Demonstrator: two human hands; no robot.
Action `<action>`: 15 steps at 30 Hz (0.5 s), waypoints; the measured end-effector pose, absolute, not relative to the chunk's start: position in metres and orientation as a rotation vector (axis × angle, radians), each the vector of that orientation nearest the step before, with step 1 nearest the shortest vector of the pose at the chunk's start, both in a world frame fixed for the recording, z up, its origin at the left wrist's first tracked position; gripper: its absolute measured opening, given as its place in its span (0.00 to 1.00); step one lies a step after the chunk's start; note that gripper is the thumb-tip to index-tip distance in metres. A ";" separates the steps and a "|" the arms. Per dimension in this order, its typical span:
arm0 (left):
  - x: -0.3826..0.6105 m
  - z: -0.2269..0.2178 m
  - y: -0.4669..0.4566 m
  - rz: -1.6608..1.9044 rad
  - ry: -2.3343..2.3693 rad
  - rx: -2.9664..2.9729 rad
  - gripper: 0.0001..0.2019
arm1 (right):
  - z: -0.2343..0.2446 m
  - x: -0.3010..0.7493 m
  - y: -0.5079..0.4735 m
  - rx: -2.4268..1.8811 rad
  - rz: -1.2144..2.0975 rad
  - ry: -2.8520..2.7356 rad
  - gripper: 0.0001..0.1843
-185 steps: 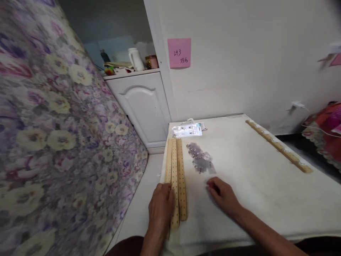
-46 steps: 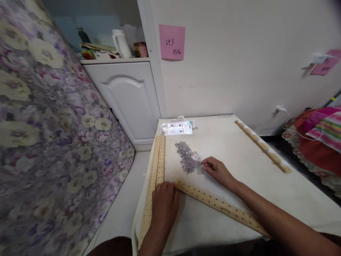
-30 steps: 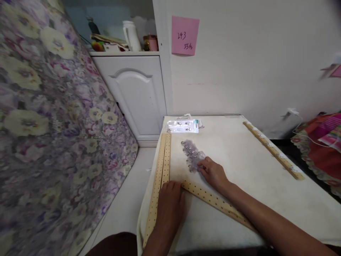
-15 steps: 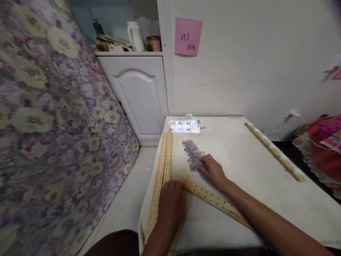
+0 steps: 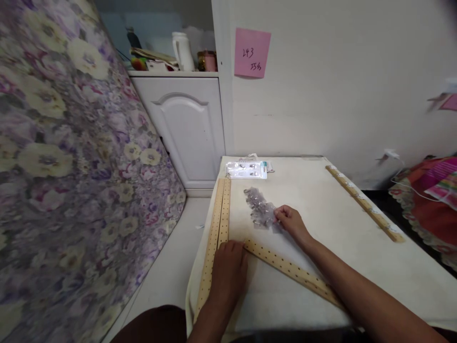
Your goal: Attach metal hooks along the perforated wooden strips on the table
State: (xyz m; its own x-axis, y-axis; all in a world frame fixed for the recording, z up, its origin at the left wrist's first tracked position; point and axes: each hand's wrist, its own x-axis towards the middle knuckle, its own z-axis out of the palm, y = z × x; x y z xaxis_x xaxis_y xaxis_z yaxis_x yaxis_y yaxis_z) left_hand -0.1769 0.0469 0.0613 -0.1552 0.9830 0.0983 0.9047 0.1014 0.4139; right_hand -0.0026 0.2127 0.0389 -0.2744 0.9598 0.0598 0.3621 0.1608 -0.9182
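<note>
Several clear plastic hooks with metal parts (image 5: 257,205) lie in a loose pile on the table. At the pile's right edge my right hand (image 5: 291,220) is closed, thumb and fingers pinching one clear plastic hook. My left hand (image 5: 230,271) rests at the left side with its fingers curled over a perforated wooden strip (image 5: 224,209). A second perforated strip (image 5: 211,238) runs alongside it. Beside my left thumb begins another perforated strip (image 5: 285,267), slanting toward the lower right and partly under my right forearm.
Clear blister packaging with hooks (image 5: 246,169) lies at the table's far left. Along the right side is a wooden strip with hooks attached (image 5: 364,204). A floral curtain (image 5: 89,166) hangs left, and a white cabinet (image 5: 183,128) stands behind. The pale cloth-covered table (image 5: 303,190) meets the wall.
My right hand has shifted slightly right, to the edge of the hook pile, and the pile has spread a little. My left hand stays in place.
</note>
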 end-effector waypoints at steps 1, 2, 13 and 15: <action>-0.177 0.061 0.047 0.576 2.172 1.895 0.12 | 0.041 -0.001 0.212 -1.264 1.105 -1.735 0.12; -0.177 0.061 0.047 0.588 2.168 1.897 0.12 | 0.042 0.001 0.211 -1.263 1.102 -1.725 0.12; -0.175 0.066 0.045 1.007 1.969 1.812 0.10 | 0.068 0.011 0.189 -1.183 1.135 -1.724 0.10; -0.173 0.068 0.045 1.133 1.859 1.646 0.10 | 0.075 0.007 0.178 -1.126 1.243 -1.708 0.12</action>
